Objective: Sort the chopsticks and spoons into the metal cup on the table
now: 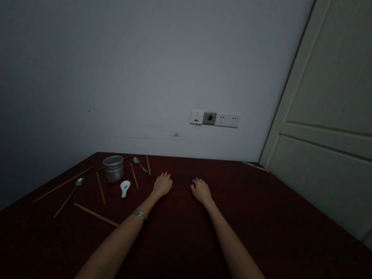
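My left hand [163,184] lies palm down on the dark red table [171,240], fingers stretched forward and holding nothing. To its right, a short gap away, my right hand [200,190] also rests on the tabletop with its fingers apart and nothing in them. Left of my left hand are a white soup spoon [124,187] with a blue mark, a metal cup [113,169] standing upright, and a small metal spoon [140,164]. A long-handled metal spoon [70,195] lies farther left. Several chopsticks are scattered around, one chopstick [96,215] partly behind my left forearm.
A pale wall [149,59] rises behind the table and carries a row of sockets [226,120]. At the right stands a light panelled door [343,116]. A thin strip [255,166] lies in the far right corner of the tabletop.
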`<move>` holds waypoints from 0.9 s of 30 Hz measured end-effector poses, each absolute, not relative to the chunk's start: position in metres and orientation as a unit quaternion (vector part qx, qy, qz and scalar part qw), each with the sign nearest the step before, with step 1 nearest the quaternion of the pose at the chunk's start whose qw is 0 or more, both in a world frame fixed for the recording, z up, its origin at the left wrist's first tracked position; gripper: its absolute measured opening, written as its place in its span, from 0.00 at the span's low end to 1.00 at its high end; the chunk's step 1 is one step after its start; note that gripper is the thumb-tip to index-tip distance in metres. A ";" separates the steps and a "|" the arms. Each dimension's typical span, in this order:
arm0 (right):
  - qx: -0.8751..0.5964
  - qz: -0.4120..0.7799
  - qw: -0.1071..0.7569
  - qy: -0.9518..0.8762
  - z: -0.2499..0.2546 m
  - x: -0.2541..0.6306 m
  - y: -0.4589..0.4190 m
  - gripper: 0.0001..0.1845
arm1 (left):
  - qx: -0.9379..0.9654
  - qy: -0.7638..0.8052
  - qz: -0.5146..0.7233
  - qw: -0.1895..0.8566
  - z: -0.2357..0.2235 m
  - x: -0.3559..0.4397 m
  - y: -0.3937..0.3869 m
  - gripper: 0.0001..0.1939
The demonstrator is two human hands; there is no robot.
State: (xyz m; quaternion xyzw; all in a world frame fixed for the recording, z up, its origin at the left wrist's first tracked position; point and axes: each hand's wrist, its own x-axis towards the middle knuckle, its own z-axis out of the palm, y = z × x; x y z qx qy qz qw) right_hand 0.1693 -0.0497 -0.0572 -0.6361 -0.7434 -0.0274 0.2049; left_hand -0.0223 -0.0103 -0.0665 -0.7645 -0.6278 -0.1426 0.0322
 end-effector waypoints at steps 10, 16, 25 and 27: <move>-0.639 -0.021 0.205 -0.741 -0.055 0.168 -0.051 0.21 | -0.765 -0.629 -0.136 0.035 -0.058 -0.020 -0.016 0.23; -0.721 -0.035 0.233 -0.651 -0.057 0.167 -0.054 0.30 | -0.764 -0.630 -0.136 0.030 -0.063 -0.021 -0.010 0.24; -0.752 -0.019 0.206 -0.626 -0.059 0.169 -0.055 0.26 | -0.767 -0.625 -0.142 0.035 -0.066 -0.022 -0.005 0.24; -0.751 -0.023 0.203 -0.628 -0.059 0.170 -0.055 0.26 | -0.766 -0.626 -0.144 0.031 -0.066 -0.022 -0.006 0.24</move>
